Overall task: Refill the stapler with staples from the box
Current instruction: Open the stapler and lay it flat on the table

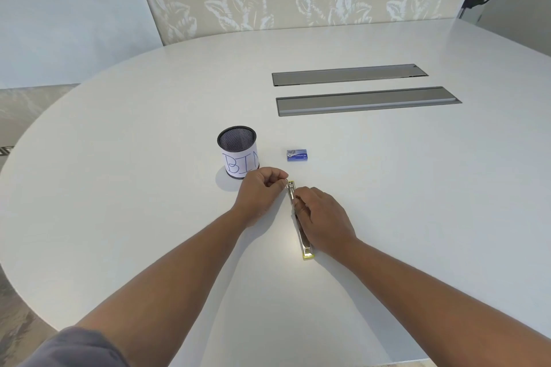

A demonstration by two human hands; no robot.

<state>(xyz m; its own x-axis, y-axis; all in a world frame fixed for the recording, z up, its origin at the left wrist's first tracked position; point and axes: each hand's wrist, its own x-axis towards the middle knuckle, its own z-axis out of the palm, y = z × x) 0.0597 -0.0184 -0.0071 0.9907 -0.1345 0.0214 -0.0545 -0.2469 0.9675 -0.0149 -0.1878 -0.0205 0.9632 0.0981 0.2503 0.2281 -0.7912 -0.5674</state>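
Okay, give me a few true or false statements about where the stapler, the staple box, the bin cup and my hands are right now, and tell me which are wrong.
1. The stapler lies on the table between both hands. True.
2. The staple box is in the left hand. False: it lies on the table, beyond the hands.
3. The mesh cup is labelled BIN. True.
4. The right hand rests in the cup. False: it rests on the stapler.
5. The left hand's fingertips pinch at the stapler's far end. True.
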